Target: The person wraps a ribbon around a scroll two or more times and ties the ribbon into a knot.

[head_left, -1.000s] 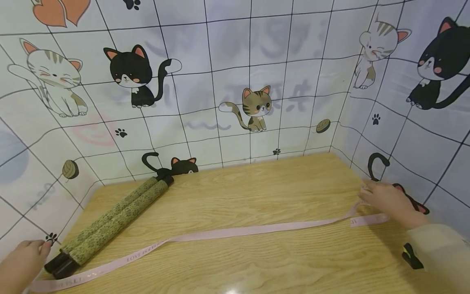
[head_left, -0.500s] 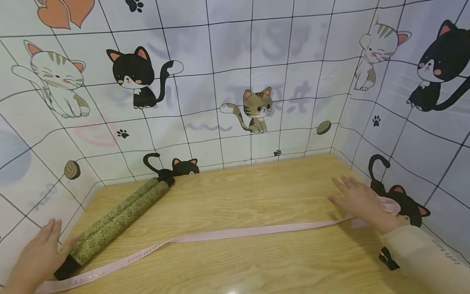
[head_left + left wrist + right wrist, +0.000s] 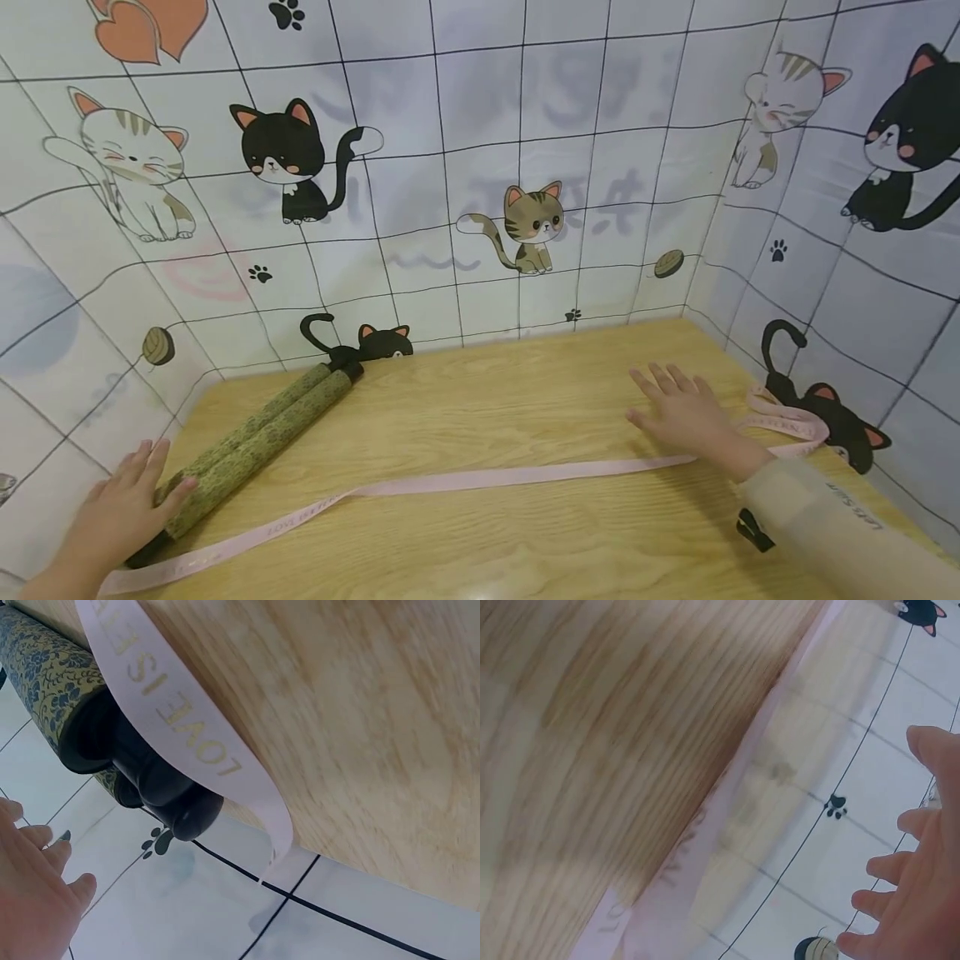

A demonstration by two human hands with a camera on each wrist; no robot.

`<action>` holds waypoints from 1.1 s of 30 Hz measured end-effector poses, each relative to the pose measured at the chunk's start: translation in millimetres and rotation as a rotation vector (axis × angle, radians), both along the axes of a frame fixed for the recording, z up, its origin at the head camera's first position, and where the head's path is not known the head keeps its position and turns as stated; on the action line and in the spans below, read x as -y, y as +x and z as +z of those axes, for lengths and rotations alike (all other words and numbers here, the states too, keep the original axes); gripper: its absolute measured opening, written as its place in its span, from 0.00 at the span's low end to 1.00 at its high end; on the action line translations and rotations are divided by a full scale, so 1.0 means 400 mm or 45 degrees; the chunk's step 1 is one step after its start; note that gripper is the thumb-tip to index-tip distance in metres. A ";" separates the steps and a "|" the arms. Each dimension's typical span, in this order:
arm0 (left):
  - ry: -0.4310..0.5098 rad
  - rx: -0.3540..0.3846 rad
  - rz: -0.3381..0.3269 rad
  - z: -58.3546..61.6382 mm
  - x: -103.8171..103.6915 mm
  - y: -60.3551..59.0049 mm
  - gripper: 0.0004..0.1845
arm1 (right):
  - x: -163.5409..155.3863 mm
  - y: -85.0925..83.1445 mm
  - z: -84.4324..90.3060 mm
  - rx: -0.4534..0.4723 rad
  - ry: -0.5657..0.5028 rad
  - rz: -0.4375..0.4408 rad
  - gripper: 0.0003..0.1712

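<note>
Spanning wood-grain table left to right: pink lettered fabric ribbon, probably outstretched for straightness | left hand near green-patterned, black-ended cylinders | right hand above ribbon | all fingers wide, empty

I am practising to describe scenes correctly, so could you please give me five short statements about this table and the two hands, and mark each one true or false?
1. The pink ribbon lies stretched across the wooden table. True.

2. The left hand grips the pink ribbon. False: the left hand is open and holds nothing.

3. The right hand is open and holds nothing. True.

4. The two tubes are plain red. False: they are green and patterned, with black ends.

5. The pink ribbon carries printed words, with "LOVE" readable in the left wrist view. True.
</note>
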State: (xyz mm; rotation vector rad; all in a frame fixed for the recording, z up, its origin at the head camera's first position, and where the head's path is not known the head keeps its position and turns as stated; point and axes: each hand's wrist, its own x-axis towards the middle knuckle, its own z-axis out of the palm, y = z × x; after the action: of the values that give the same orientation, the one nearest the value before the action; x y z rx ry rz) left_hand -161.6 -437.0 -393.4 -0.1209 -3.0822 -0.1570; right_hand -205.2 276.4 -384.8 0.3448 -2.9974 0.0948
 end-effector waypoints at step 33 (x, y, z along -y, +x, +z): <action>0.032 0.025 0.001 -0.003 -0.062 -0.016 0.45 | 0.294 -0.026 -0.003 -0.078 -0.052 0.218 0.39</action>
State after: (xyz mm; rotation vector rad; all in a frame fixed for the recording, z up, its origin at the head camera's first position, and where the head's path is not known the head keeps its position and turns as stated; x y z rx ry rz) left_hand -168.0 -412.4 -394.6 -0.1173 -3.0985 -0.1978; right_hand -215.5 158.7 -385.8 0.5885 -2.8955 0.1578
